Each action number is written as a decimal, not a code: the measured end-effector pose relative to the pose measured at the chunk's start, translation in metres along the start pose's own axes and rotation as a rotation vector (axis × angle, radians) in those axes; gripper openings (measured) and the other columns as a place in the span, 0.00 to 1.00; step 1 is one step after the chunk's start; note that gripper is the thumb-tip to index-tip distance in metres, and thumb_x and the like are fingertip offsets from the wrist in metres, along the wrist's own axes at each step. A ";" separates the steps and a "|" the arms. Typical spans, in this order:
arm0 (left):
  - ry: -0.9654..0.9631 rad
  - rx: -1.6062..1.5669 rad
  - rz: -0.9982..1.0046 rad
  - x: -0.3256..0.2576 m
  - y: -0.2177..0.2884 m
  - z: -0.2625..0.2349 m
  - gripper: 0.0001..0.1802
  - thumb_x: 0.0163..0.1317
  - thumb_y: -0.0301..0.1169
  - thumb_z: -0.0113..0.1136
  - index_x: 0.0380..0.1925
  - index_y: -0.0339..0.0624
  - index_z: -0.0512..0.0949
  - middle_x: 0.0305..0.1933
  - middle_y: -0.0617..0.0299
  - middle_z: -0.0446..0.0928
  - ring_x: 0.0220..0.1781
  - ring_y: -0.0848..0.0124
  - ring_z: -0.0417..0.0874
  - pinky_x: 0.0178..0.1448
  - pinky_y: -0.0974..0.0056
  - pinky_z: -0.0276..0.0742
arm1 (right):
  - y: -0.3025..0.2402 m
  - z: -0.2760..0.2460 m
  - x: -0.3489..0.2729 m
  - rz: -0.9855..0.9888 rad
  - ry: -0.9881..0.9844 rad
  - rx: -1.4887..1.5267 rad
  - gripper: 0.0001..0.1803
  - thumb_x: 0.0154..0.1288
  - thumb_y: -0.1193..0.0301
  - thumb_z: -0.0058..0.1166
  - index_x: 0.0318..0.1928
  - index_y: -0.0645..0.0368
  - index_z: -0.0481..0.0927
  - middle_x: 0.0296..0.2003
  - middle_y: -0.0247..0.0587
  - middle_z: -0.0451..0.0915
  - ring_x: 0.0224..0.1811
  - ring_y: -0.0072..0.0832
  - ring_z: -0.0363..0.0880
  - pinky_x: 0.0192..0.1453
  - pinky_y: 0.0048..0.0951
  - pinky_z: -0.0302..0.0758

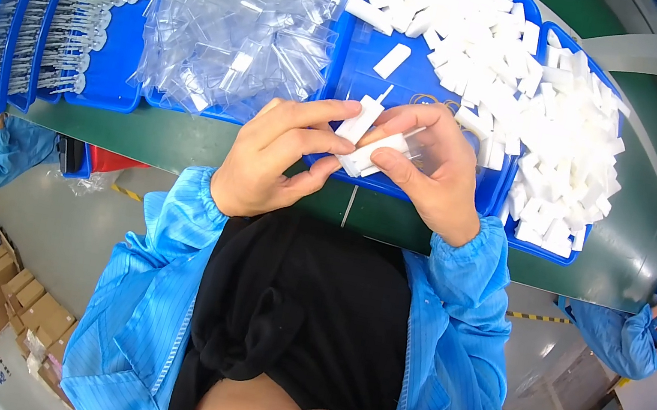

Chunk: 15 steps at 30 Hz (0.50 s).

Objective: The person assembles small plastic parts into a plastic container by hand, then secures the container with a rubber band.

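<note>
Head view: two bare hands met over the near edge of a blue tray (357, 71) on the green table (207, 152). Two white pieces could be told apart between them, an upper white block (358, 121) and a lower white block (373, 156); any further pieces in the bundle could not be counted. The left hand (278, 155) had its fingers partly bent, the index fingertip on the upper block and the thumb near the lower one. The right hand (435, 173) was curled, its thumb pressed along the lower block. One thin white stick (385, 93) stood out past the upper block's far end.

Within the tray lay one separate white block (392, 60), several tan loops (433, 102) and a heap of white blocks (470, 33), too many to count. A second heap (568, 150) filled one blue tray on the right. Leftward came one pile of clear bags (243, 17), then rows of slender pale parts (82, 16), both uncounted. Two co-workers in blue sat beyond, one at left (2, 157), one at right (615, 335).
</note>
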<state>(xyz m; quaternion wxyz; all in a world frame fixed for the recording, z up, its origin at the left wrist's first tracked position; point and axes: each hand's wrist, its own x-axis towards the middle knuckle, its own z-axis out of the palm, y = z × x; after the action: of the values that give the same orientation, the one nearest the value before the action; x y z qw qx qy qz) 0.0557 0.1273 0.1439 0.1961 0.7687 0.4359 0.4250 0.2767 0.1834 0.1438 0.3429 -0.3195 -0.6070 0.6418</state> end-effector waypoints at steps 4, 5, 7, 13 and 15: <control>0.031 0.010 -0.001 -0.001 0.000 0.000 0.21 0.42 0.18 0.73 0.40 0.45 0.83 0.52 0.58 0.82 0.40 0.65 0.83 0.42 0.63 0.74 | 0.004 0.001 0.000 -0.052 0.013 0.006 0.18 0.65 0.70 0.68 0.49 0.60 0.75 0.46 0.39 0.82 0.50 0.25 0.82 0.52 0.24 0.76; 0.031 0.009 -0.001 -0.002 -0.001 0.001 0.21 0.42 0.18 0.73 0.40 0.45 0.83 0.52 0.58 0.82 0.40 0.65 0.83 0.42 0.63 0.74 | 0.004 0.002 0.000 -0.070 0.027 0.009 0.18 0.65 0.70 0.68 0.49 0.61 0.75 0.46 0.39 0.82 0.49 0.25 0.82 0.52 0.24 0.76; 0.069 0.093 0.091 -0.005 -0.005 0.002 0.22 0.40 0.18 0.74 0.40 0.44 0.84 0.49 0.59 0.82 0.39 0.64 0.83 0.40 0.61 0.75 | 0.002 0.005 -0.001 -0.035 0.039 0.009 0.18 0.65 0.69 0.68 0.49 0.61 0.75 0.45 0.39 0.82 0.48 0.24 0.82 0.51 0.24 0.77; 0.027 0.196 0.238 -0.006 -0.010 -0.001 0.23 0.39 0.21 0.73 0.42 0.43 0.84 0.46 0.58 0.81 0.39 0.63 0.83 0.41 0.60 0.76 | 0.004 0.004 0.000 0.021 0.036 -0.023 0.17 0.66 0.68 0.67 0.48 0.61 0.76 0.44 0.39 0.83 0.45 0.22 0.82 0.48 0.22 0.77; 0.001 0.198 0.265 -0.006 -0.010 -0.002 0.23 0.39 0.21 0.73 0.42 0.42 0.84 0.46 0.58 0.81 0.39 0.63 0.83 0.41 0.60 0.76 | 0.004 0.004 0.000 0.025 0.043 -0.032 0.16 0.66 0.68 0.66 0.48 0.61 0.76 0.43 0.39 0.83 0.44 0.21 0.82 0.46 0.21 0.76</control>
<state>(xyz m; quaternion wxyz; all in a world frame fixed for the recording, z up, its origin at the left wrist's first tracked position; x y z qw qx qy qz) 0.0471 0.1274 0.1355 0.0613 0.8348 0.3707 0.4025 0.2729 0.1808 0.1403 0.3428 -0.3462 -0.6057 0.6291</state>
